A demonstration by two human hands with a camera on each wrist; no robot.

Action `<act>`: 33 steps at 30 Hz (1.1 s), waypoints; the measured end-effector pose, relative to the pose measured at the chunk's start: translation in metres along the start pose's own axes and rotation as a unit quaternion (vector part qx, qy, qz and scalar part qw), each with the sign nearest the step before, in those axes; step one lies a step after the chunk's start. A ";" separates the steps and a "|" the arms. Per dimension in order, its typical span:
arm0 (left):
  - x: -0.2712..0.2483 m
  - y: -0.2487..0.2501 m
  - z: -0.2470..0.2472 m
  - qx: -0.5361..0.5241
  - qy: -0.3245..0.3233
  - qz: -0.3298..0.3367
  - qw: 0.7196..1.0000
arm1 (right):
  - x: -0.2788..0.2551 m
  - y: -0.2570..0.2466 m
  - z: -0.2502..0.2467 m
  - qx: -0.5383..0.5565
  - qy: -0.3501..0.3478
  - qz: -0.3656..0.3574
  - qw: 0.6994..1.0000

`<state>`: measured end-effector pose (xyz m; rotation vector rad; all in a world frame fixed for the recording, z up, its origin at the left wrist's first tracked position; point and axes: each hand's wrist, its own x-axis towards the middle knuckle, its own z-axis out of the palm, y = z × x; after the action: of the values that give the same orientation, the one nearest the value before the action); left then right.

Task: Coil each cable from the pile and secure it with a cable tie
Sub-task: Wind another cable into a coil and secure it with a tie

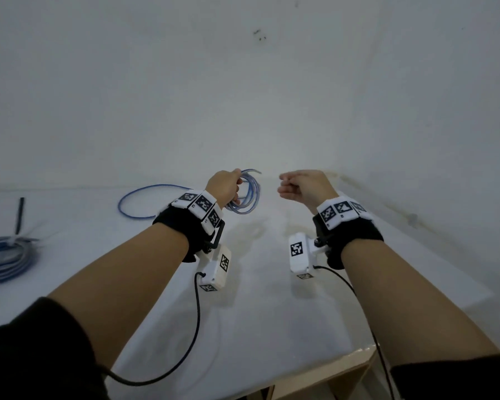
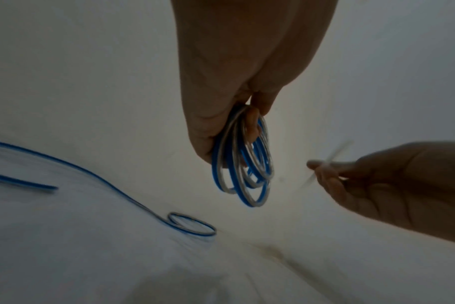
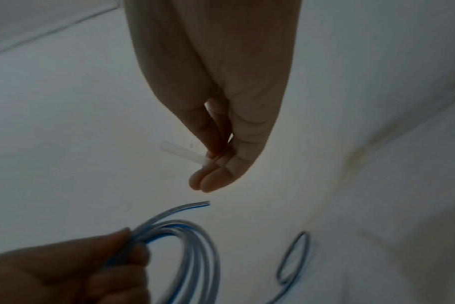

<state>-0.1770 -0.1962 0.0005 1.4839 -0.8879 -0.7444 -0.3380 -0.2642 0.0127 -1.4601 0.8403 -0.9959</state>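
Observation:
My left hand grips a coil of blue and white cable held up above the white table. The same coil hangs from my curled fingers in the left wrist view, its loose end sticking out toward the right hand. My right hand is a short way right of the coil, apart from it, pinching a thin translucent white cable tie between thumb and fingertips. The tie looks blurred in the left wrist view.
Another blue cable lies loose on the table behind my left wrist, ending in a small loop. A tied bundle of blue cable sits at the far left edge, with a dark strip beside it. The white wall stands close behind.

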 end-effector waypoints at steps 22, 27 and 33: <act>-0.070 -0.020 -0.266 0.018 0.201 0.044 0.979 | -0.060 -0.021 0.287 0.070 -0.266 -0.089 0.957; -0.077 -0.027 -0.283 0.043 0.229 0.061 0.971 | -0.062 -0.017 0.311 0.034 -0.267 -0.119 0.956; -0.082 -0.024 -0.281 0.111 0.198 0.050 0.973 | -0.064 -0.008 0.324 0.111 -0.278 -0.142 0.943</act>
<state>0.0246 0.0175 0.0022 1.6954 -0.7482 -0.2633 -0.0650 -0.0778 0.0065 -1.5772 0.1046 -0.7893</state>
